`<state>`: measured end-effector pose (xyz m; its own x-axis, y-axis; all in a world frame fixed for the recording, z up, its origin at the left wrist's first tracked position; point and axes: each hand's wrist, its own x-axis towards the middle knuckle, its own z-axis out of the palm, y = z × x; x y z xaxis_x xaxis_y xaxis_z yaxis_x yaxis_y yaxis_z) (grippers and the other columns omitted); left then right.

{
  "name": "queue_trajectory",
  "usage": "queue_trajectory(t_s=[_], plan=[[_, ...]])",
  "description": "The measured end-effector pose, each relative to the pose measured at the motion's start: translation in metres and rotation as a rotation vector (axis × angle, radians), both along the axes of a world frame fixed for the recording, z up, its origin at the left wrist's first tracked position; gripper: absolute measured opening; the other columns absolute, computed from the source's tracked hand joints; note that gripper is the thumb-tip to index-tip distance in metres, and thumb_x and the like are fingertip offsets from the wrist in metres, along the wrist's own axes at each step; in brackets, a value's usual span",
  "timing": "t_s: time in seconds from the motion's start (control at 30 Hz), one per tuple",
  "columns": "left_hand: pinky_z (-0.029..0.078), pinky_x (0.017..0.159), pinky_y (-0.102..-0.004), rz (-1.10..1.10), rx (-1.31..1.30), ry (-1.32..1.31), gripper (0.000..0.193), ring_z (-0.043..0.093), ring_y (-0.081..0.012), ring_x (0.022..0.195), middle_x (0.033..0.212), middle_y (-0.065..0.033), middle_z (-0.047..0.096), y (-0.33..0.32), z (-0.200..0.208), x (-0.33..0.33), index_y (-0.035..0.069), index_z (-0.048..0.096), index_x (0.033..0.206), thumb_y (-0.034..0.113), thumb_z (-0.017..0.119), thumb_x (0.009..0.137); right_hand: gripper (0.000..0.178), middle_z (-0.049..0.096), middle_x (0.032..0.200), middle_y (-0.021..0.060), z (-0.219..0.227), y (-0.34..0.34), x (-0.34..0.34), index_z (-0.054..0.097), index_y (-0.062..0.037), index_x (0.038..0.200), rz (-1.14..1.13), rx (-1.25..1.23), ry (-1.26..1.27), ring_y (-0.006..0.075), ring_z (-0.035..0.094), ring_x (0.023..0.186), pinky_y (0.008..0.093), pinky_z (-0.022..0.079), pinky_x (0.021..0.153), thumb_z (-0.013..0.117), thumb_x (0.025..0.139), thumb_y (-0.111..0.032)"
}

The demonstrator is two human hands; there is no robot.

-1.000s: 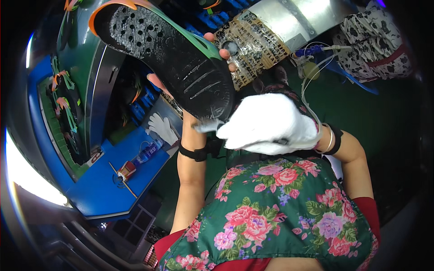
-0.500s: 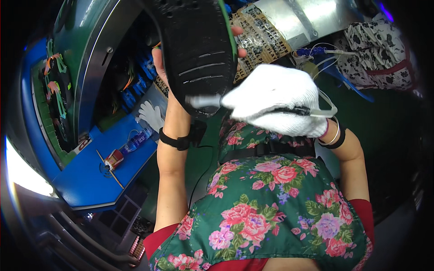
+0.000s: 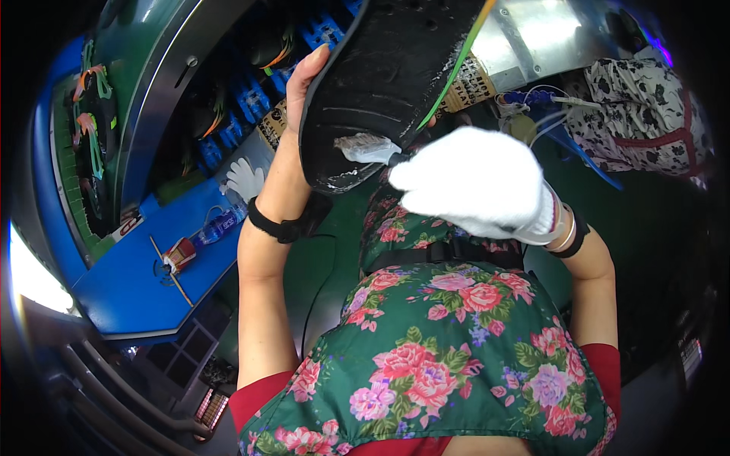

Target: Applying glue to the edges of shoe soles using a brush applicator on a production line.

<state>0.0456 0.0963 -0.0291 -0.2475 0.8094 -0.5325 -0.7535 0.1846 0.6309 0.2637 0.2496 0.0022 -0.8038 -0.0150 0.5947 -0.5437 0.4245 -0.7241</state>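
A black shoe sole, edged in green along its right side, is tilted in front of me with whitish wet-looking smears on its surface. My bare left hand grips its left edge from behind; most of those fingers are hidden by it. In a white knitted glove, my right hand is closed on a brush. The brush's pale, flat bristle end lies against the rounded near end of the sole. Its handle mostly disappears inside the glove.
Left, a blue table carries a bottle, a red-and-white container and a white glove. A curved green machine and shoe parts on a rack stand beyond. Patterned cloth hangs at right.
The shoe sole has turned, its far end swinging right, and my left hand now shows at its left edge. The brush has moved slightly right and up with my right hand.
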Motion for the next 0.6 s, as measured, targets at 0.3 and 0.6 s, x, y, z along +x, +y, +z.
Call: queue_trajectory(t_s=[0.3,0.6], plan=[[0.062,0.087,-0.0386,-0.009,0.272,-0.453,0.045,0.076,-0.0279,0.094,0.113,-0.0197,0.076,0.001,0.011,-0.015,-0.004,0.071,0.121,0.032,0.060,0.098,0.027,0.077,0.114,0.0022,0.003,0.004,-0.004,0.078,-0.0179,0.112,0.165,-0.126,0.035,0.0245,0.073,0.096,0.0356,0.059,0.081,0.078,0.085,-0.013],[0.062,0.088,-0.0399,-0.039,0.328,-0.495,0.049,0.075,-0.0290,0.099,0.117,-0.0202,0.074,0.003,0.006,-0.015,-0.003,0.068,0.128,0.034,0.060,0.096,0.020,0.079,0.107,0.0057,-0.004,0.008,-0.020,0.080,-0.0104,0.101,0.323,-0.469,0.002,0.0223,0.075,0.092,0.0341,0.059,0.079,0.081,0.081,-0.007]])
